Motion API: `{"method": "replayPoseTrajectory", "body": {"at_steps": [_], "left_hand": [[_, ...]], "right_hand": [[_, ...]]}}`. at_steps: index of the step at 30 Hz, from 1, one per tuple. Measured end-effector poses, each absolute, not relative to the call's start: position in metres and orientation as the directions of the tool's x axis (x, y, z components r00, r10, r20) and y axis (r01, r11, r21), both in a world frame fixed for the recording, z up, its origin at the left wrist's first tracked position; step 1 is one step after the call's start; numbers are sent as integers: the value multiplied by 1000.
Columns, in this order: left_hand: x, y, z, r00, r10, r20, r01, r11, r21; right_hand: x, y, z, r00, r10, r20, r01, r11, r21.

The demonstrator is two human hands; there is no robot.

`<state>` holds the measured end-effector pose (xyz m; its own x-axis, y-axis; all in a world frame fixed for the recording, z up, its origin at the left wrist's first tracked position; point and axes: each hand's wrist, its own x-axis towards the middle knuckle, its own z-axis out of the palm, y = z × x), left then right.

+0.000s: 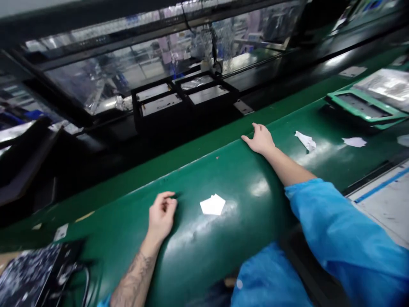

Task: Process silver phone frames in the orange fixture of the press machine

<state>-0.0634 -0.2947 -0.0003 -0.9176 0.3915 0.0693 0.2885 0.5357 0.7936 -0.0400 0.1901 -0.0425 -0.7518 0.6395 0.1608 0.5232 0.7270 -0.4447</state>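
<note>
Just left of a scrap of white paper (213, 205), my left hand (162, 213) hovers above the green belt surface (191, 251). Its fingers are loosely curled, with a small gap between thumb and index finger and nothing visible in them. Farther off, my right hand (261, 140) reaches to the far edge of the green surface. The thumb and a finger there are spread, and I see nothing in the grasp. Its other fingers are partly hidden. A crumpled white paper piece (306, 141) lies to the right of this hand.
Beyond the belt, a black tray (186, 94) carries flat pale panels. At right stands a green-framed device (366, 105) near another paper scrap (354, 142). A black unit with a cable (41, 273) occupies the lower left. A white label (61, 232) lies near the left edge.
</note>
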Motion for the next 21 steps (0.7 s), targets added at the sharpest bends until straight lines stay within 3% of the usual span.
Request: {"method": "replayPoseTrajectory", "body": {"at_steps": [3,7,15,21], "left_hand": [[-80,-258,-14,-826,563,8,354,508,785],[-96,-233,-22,-744,667,-47,410,511,756],[-91,-240,-29,-837,532,-125,225,545,808],[-103,-237,-29,-746,644,-168,291,542,788]], "right_hand": [[-71,217,-58,-671,730,131,639,658,-398],[-126,261,-66,-592,798,116,728,591,-348],[-159,309,-61,-520,848,107,795,526,-302],[-87,280,-19,-460,880,117,797,467,-382]]}}
